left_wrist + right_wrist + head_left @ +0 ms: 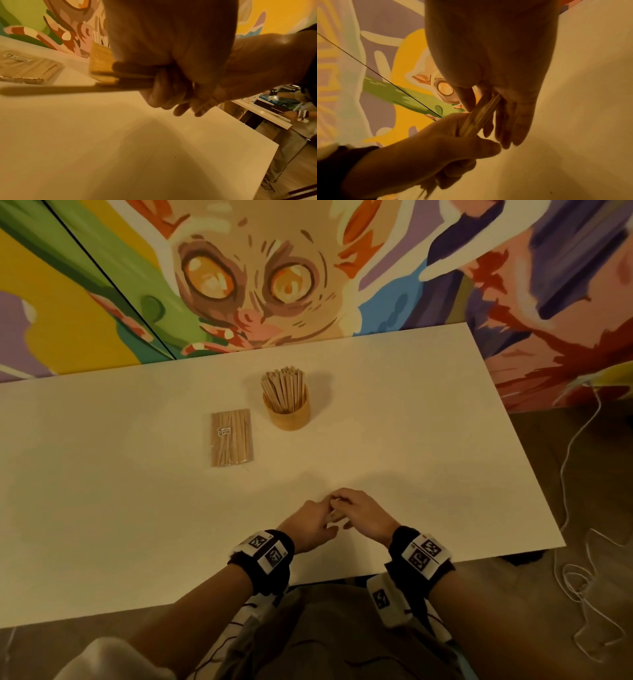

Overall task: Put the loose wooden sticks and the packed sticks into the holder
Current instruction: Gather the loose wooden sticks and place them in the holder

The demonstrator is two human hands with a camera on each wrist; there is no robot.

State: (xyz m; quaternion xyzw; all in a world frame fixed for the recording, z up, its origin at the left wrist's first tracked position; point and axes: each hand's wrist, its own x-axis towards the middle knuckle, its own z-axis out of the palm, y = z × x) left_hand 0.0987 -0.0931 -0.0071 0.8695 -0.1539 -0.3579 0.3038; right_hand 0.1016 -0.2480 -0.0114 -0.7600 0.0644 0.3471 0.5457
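Item one, loose wooden sticks [477, 119]: a small bundle, held between your two hands low over the near part of the table [411, 440]. Your left hand [310, 529] has its fingers [154, 94] curled round one end; your right hand [363, 517] pinches the other end between thumb and fingers [518, 121]. Held at both ends like this, the bundle looks to be getting squared up, so that it can go in as one.

Item two, holder [289, 412]: a round wooden cup, upright near the middle of the table, well apart from your hands. It already carries many sticks, standing on end and fanned above the rim.

Item three, packed sticks [232, 438]: a flat clear packet with a small label, lying just left of the holder, touched by neither hand.

Status, as judged: the loose bundle goes in next and the packet is not yet handled.
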